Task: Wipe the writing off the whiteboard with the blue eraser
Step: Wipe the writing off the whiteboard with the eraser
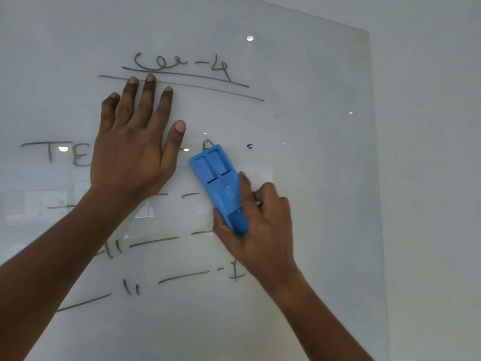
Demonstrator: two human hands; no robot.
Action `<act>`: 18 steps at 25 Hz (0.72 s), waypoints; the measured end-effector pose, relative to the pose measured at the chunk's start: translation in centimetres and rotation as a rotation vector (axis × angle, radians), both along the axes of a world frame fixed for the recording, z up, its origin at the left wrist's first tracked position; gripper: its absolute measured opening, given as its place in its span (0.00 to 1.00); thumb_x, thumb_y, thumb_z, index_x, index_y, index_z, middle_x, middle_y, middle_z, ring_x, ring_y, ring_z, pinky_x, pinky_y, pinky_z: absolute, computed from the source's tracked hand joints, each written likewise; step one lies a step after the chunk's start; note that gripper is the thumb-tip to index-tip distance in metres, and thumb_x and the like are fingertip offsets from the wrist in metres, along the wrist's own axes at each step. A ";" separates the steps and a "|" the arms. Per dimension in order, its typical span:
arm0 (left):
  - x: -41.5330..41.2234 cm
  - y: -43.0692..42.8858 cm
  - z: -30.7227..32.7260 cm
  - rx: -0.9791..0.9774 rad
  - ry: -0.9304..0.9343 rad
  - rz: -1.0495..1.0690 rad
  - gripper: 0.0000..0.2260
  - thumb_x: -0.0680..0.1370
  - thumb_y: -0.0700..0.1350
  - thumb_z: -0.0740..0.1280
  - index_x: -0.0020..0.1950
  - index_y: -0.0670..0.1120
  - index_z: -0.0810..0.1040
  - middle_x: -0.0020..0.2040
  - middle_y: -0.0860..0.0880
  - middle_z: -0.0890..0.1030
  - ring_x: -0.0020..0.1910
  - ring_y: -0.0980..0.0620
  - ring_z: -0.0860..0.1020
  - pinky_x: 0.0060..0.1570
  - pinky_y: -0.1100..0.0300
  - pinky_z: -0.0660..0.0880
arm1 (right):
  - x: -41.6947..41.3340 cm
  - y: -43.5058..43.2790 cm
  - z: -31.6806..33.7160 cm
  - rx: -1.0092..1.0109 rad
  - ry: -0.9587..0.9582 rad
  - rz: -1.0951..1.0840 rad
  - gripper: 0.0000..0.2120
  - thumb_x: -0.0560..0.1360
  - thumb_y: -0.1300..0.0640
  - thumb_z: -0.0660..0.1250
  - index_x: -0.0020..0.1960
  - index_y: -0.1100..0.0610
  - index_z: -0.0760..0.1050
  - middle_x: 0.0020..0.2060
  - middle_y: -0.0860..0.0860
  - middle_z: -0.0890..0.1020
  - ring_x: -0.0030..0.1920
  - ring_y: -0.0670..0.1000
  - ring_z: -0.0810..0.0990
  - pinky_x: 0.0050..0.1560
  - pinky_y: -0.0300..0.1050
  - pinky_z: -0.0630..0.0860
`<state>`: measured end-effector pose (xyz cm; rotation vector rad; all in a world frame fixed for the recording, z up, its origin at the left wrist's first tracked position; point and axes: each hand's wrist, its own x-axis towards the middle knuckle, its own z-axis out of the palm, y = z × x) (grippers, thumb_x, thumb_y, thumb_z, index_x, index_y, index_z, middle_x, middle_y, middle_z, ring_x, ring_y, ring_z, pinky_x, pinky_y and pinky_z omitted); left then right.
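A glossy white glass whiteboard (325,74) fills the frame. Dark marker writing (62,152) stands unwiped at centre left, upper centre and lower centre. The left hand (132,152), centre left, lies flat on the board with its fingers straight and spread, holding nothing and covering part of the middle line. Just right of its thumb is the blue plastic block eraser (216,183), face to the board, its long axis running from lower right to upper left. The right hand (260,225) grips the eraser's lower end, fingers and thumb curled round it. Judgement: the nearest writing lies up and to the left, where the left hand blocks the path. Open room lies below and to the right, up to the board's edge beside the pale grey wall (429,178).
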<state>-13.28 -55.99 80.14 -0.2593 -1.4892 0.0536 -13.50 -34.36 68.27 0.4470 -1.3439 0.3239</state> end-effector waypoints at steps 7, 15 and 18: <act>0.3 0.2 0.0 0.006 -0.037 0.020 0.31 0.89 0.60 0.47 0.87 0.43 0.60 0.87 0.40 0.59 0.87 0.37 0.56 0.84 0.39 0.52 | -0.7 5.4 4.7 -0.482 -0.097 0.120 0.33 0.75 0.44 0.75 0.74 0.60 0.72 0.47 0.52 0.67 0.40 0.49 0.70 0.40 0.43 0.74; 4.1 -3.0 0.3 0.077 -0.013 -0.115 0.32 0.88 0.58 0.54 0.88 0.41 0.57 0.88 0.43 0.55 0.88 0.42 0.51 0.85 0.44 0.50 | -0.5 5.4 4.5 -0.449 -0.096 0.118 0.33 0.76 0.43 0.74 0.73 0.60 0.72 0.47 0.54 0.68 0.40 0.50 0.70 0.41 0.44 0.74; 5.1 -7.8 0.0 0.152 0.009 -0.061 0.32 0.88 0.59 0.54 0.87 0.41 0.59 0.88 0.42 0.55 0.88 0.40 0.51 0.84 0.41 0.50 | -0.7 5.4 4.6 -0.449 -0.086 0.104 0.32 0.76 0.41 0.72 0.72 0.61 0.73 0.47 0.56 0.69 0.41 0.50 0.69 0.41 0.47 0.76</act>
